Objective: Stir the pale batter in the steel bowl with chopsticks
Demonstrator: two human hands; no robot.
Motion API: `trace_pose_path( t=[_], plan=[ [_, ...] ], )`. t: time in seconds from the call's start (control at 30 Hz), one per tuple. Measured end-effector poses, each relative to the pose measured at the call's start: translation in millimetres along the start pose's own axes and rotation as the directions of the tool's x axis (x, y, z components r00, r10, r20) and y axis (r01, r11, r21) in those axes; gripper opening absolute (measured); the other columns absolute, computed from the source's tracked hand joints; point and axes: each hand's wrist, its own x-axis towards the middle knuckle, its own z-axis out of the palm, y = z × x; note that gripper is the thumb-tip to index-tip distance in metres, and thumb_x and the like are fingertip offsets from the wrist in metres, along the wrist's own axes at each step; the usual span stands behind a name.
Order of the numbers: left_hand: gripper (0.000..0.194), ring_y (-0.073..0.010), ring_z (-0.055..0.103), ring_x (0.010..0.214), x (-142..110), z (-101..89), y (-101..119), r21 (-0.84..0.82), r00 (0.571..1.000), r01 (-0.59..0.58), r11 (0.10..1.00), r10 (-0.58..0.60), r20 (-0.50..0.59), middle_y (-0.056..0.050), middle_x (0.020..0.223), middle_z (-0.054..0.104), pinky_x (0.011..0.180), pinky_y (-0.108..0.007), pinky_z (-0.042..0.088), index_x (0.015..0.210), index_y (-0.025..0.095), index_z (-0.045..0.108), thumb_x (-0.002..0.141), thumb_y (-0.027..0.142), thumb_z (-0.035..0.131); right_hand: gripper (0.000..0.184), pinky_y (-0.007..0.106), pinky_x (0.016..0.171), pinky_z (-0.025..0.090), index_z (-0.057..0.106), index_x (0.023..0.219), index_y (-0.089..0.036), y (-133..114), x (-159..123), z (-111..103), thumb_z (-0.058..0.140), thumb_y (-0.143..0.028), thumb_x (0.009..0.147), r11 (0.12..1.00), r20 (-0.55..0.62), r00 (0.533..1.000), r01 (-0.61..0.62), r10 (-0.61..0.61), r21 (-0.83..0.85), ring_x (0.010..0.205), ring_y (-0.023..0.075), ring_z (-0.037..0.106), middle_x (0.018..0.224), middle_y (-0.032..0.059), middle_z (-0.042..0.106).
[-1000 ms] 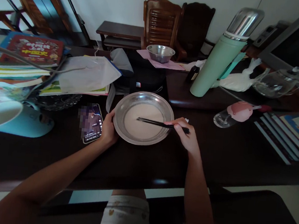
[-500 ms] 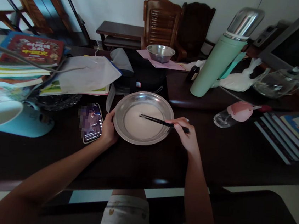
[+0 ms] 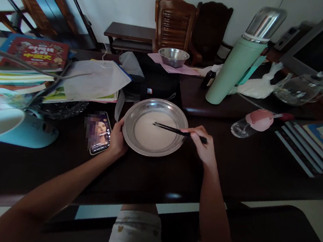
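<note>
A shallow steel bowl [image 3: 130, 142] stands on the dark table in front of me, with a pale, milky mixture [image 3: 151, 135] in its bottom. My left hand [image 3: 117, 139] grips the bowl's left rim, its fingers partly hidden by the side. In my right hand [image 3: 202, 142] is a pair of black chopsticks [image 3: 172, 130], pinched near their back ends over the right rim. Their tips reach the middle of the mixture. A phone [image 3: 101, 134] with a lit screen lies just left of my left hand.
At the left are a light blue mug [image 3: 19, 127] and a stack of books [image 3: 35, 55]. A green thermos [image 3: 236, 69] stands behind right, near a pink-topped cup [image 3: 253, 123] and a glass teapot [image 3: 297, 91]. A smaller steel bowl [image 3: 173, 56] sits on pink paper at the back.
My right hand and the chopsticks have shifted slightly to the right. The phone's screen picture is different. My left hand and the bowl stay in place.
</note>
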Motion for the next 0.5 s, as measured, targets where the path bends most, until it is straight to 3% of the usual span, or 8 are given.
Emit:
trace_pose_path(
  t=[0.1,0.17,0.37,0.5],
  plan=[
    [0.009,-0.0328,0.085,0.105,-0.4,0.0,0.9,0.000,1.000,0.002,1.000,-0.002,-0.006,-0.002,0.077,0.083,0.087,-0.037,0.073,0.080,0.026,0.075,0.080,0.035,0.078,0.052,0.048,0.090,0.061,0.088,0.086,-0.032,2.1,-2.4,-2.6,0.061,-0.071,0.108,0.999,-0.157,0.987,-0.018,0.023,0.033,0.090,0.0277,0.079,0.086,0.0047,0.087],
    [0.008,-0.0329,0.085,0.105,-0.5,0.0,1.4,0.004,1.000,-0.005,1.000,0.005,-0.008,-0.002,0.076,0.082,0.087,-0.037,0.073,0.079,0.026,0.075,0.080,0.034,0.077,0.058,0.047,0.086,0.062,0.086,0.080,-0.030,1.6,-3.5,-2.8,0.057,-0.071,0.109,0.996,-0.190,0.980,-0.037,0.051,0.077,0.084,0.0276,0.079,0.078,0.0050,0.084],
    [0.011,-0.0338,0.084,0.106,-4.0,4.6,3.1,-0.013,0.999,0.030,0.999,-0.031,-0.038,-0.002,0.076,0.082,0.084,-0.039,0.075,0.089,0.024,0.078,0.083,0.030,0.071,0.050,0.046,0.088,0.062,0.090,0.089,-0.033,-0.8,0.1,1.6,0.064,-0.073,0.106,0.999,0.058,0.998,0.017,-0.019,0.038,0.090,0.0265,0.077,0.093,0.0048,0.089],
    [0.008,-0.0327,0.084,0.107,-6.2,6.8,4.7,-0.030,0.999,0.032,0.999,-0.034,-0.039,-0.003,0.079,0.083,0.085,-0.036,0.075,0.086,0.024,0.076,0.083,0.028,0.070,0.048,0.046,0.090,0.061,0.090,0.093,-0.033,2.1,-0.1,0.3,0.066,-0.071,0.106,1.000,-0.046,0.999,0.011,-0.011,-0.002,0.093,0.0268,0.077,0.097,0.0046,0.090]
  ],
)
